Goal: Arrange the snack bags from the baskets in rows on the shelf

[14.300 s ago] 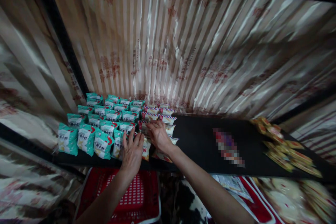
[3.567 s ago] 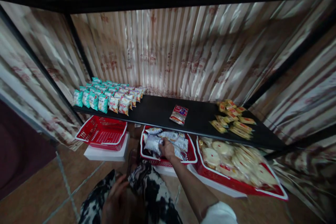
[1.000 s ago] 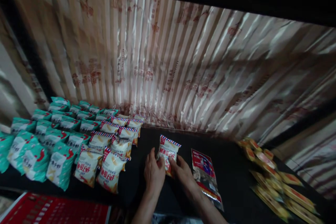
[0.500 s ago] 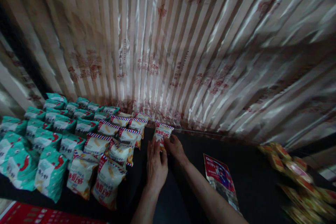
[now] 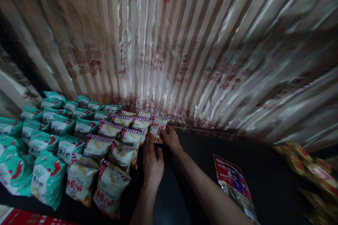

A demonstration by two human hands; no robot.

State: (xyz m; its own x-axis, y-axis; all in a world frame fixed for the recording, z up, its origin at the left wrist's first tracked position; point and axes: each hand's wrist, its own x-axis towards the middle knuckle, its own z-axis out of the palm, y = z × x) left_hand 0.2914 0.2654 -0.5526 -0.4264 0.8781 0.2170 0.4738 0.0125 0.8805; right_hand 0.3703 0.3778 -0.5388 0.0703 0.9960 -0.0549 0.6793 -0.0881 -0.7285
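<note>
From here I see the right hand (image 5: 172, 140) pinching a snack packet (image 5: 157, 125) at the shelf's (image 5: 195, 154) back, beside matching bags (image 5: 141, 124); the left hand (image 5: 153, 168), fingers outstretched, sits just below.

My right hand (image 5: 172, 138) now has the white snack bag (image 5: 157, 126) farther back and left, just beside the matching bags (image 5: 141, 125) (the earlier gap closed).

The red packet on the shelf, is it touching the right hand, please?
Apart: the head view shows black shelf between the red packet and the right hand.
</note>
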